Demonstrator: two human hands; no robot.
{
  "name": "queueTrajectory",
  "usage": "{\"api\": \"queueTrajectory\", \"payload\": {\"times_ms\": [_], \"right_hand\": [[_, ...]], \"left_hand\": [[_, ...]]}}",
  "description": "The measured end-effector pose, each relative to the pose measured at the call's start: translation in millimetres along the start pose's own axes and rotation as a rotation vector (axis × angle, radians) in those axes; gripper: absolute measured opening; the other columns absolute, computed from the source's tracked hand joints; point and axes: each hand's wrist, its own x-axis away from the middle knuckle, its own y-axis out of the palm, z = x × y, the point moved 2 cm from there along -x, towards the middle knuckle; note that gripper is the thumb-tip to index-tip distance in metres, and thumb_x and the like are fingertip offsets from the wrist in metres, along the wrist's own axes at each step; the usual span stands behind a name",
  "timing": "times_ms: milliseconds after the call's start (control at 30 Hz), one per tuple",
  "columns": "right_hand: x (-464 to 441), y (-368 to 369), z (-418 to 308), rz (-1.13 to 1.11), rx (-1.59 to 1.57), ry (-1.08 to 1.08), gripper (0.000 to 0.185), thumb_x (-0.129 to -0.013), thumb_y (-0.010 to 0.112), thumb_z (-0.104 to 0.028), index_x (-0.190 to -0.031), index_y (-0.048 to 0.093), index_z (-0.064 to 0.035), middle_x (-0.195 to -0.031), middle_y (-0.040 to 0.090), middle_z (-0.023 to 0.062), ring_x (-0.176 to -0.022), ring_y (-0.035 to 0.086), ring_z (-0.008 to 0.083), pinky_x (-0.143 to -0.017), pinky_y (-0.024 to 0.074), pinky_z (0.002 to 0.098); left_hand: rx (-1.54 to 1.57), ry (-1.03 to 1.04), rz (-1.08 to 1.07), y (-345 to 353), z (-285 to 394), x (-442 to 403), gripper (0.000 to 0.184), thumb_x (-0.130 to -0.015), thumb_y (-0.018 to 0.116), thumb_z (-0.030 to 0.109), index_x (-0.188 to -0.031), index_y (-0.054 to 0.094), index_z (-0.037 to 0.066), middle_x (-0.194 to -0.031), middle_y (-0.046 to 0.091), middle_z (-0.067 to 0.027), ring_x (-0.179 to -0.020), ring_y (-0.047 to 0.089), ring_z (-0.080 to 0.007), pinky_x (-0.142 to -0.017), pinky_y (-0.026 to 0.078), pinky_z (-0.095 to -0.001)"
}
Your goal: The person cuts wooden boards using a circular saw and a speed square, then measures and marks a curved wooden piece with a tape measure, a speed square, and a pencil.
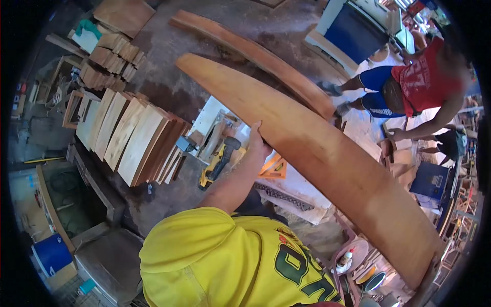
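Observation:
A long wooden plank [327, 158], tapered at its far end, runs diagonally from the upper middle to the lower right. My left hand [259, 142] is closed on its near edge, with part of the hand hidden by the wood. Below my left forearm, a yellow and black cordless power tool [220, 162] rests beside a white work surface [302, 197]. An orange triangular square [273, 168] lies partly under the plank. My right hand does not show.
Stacked boards [130, 138] stand to the left, with cut blocks [110, 61] behind. A curved beam [255, 53] lies on the floor beyond the plank. At right, a co-worker in a red shirt [427, 77] bends over wood pieces. A glue bottle [345, 258] stands lower right.

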Motion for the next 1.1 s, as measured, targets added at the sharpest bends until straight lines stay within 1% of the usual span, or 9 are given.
{"api": "queueTrajectory", "payload": {"times_ms": [233,333,467,533,600,667,867,1000,1100], "right_hand": [[-127.4,17.5,14.6,-0.03,-0.01,-0.247,0.074,-0.093,0.047,-0.055,-0.143,0.034,-0.0021,-0.144,0.039,0.0162,-0.128,0.042,0.0257,-0.104,0.0341,0.0352],[-161.3,26.0,-14.6,-0.063,0.019,-0.179,0.078,-0.092,0.045,-0.059,-0.145,0.031,-0.003,-0.144,0.039,0.0174,-0.128,0.042,0.0265,-0.105,0.0329,0.0353],[-179.8,62.4,-22.4,-0.1,-0.098,-0.192,0.074,-0.093,0.048,-0.055,-0.143,0.034,-0.0021,-0.142,0.041,0.0169,-0.125,0.044,0.0266,-0.103,0.0348,0.036],[-184.9,83.2,-18.3,-0.123,-0.158,-0.178,0.071,-0.093,0.049,-0.052,-0.141,0.036,-0.0016,-0.141,0.042,0.0167,-0.123,0.045,0.0266,-0.102,0.0357,0.0364],[-187.5,98.9,-8.6,-0.147,-0.229,-0.161,0.069,-0.094,0.051,-0.05,-0.14,0.037,-0.0012,-0.14,0.043,0.0164,-0.122,0.047,0.0267,-0.101,0.0366,0.0367],[-208.2,112.9,22.2,-0.218,-0.337,-0.289,0.067,-0.094,0.053,-0.047,-0.139,0.039,-0.0006,-0.137,0.046,0.0171,-0.12,0.048,0.0255,-0.099,0.0385,0.0367],[-197.4,169.9,55.4,-0.181,-0.223,-0.203,0.059,-0.097,0.051,-0.039,-0.14,0.038,-0.0016,-0.135,0.047,0.0154,-0.12,0.047,0.0242,-0.1,0.0382,0.0338],[-224.0,237.2,116.3,-0.242,-0.406,-0.302,0.058,-0.096,0.053,-0.037,-0.14,0.037,-0.002,-0.133,0.05,0.0141,-0.121,0.047,0.0231,-0.102,0.0374,0.0334],[-238.8,291.9,158.4,-0.283,-0.46,-0.065,0.052,-0.095,0.054,-0.037,-0.13,0.046,0.0007,-0.125,0.054,0.0141,-0.109,0.054,0.0219,-0.091,0.0455,0.0315]], "left_hand": [[0.07,0.138,-0.014,-2.5,-14.3,-23.3,0.039,-0.09,0.052,0.032,-0.12,0.053,0.007,-0.115,0.061,-0.0092,-0.105,0.059,-0.0251,-0.092,0.048,-0.0409],[0.054,0.164,0.005,-19.4,-13.5,-35.6,0.037,-0.092,0.052,0.036,-0.117,0.054,0.009,-0.111,0.062,-0.007,-0.102,0.06,-0.0211,-0.089,0.05,-0.0369],[-0.248,0.117,0.106,-36.1,-7.2,-29.5,0.045,-0.091,0.052,0.05,-0.108,0.057,0.009,-0.099,0.065,-0.008,-0.088,0.064,-0.0192,-0.079,0.053,-0.0361],[-0.6,-0.197,0.022,-43.2,-0.9,-23.5,0.048,-0.091,0.05,0.053,-0.107,0.057,0.009,-0.096,0.064,-0.0092,-0.084,0.064,-0.0195,-0.075,0.053,-0.0367],[-0.756,-0.25,0.035,-49.5,3.7,-9.6,0.051,-0.091,0.049,0.055,-0.108,0.056,0.007,-0.097,0.064,-0.0099,-0.084,0.064,-0.0192,-0.075,0.053,-0.0357],[-1.12,-0.149,0.122,-57.2,11.3,10.3,0.049,-0.09,0.052,0.051,-0.108,0.056,0.005,-0.097,0.064,-0.009,-0.083,0.063,-0.018,-0.073,0.053,-0.0329],[-1.288,-0.008,0.172,-112.6,41.7,60.5,0.043,-0.089,0.059,0.041,-0.109,0.056,0.003,-0.096,0.065,-0.0083,-0.085,0.064,-0.0148,-0.072,0.051,-0.029],[-1.741,0.196,0.189,-120.4,46.9,100.6,0.041,-0.084,0.065,0.035,-0.106,0.059,0.001,-0.087,0.066,-0.0092,-0.075,0.064,-0.0164,-0.065,0.052,-0.0311],[-1.914,0.287,0.197,-137.6,45.6,117.1,0.04,-0.083,0.067,0.032,-0.107,0.059,0.001,-0.091,0.066,-0.0108,-0.081,0.064,-0.0226,-0.073,0.051,-0.0357]]}}
